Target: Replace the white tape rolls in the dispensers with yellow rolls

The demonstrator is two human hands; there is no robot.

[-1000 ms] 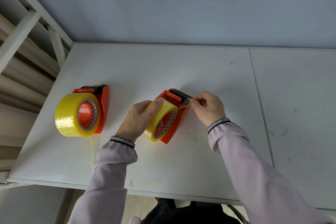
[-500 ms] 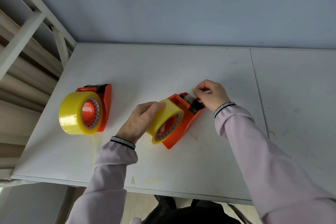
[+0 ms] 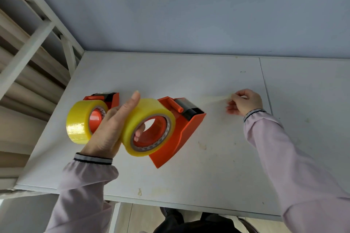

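An orange dispenser (image 3: 181,138) with a yellow tape roll (image 3: 149,117) on its hub is lifted off the white table (image 3: 208,176). My left hand (image 3: 111,130) grips that roll, fingers through its core. My right hand (image 3: 244,102) pinches a thin, pale strip of tape (image 3: 217,98) off to the right of the dispenser's black cutter. A second orange dispenser (image 3: 106,98) with a yellow roll (image 3: 81,121) sits on the table at the left, partly behind my left hand.
A white metal frame (image 3: 34,43) with slats stands along the table's left side. A grey wall rises behind the table. A seam (image 3: 265,85) splits the tabletop near my right hand. Dark shoes show under the front edge.
My left hand has raised the dispenser and roll toward the camera. My right hand has moved right, away from the cutter, with a strip of tape between its fingers.
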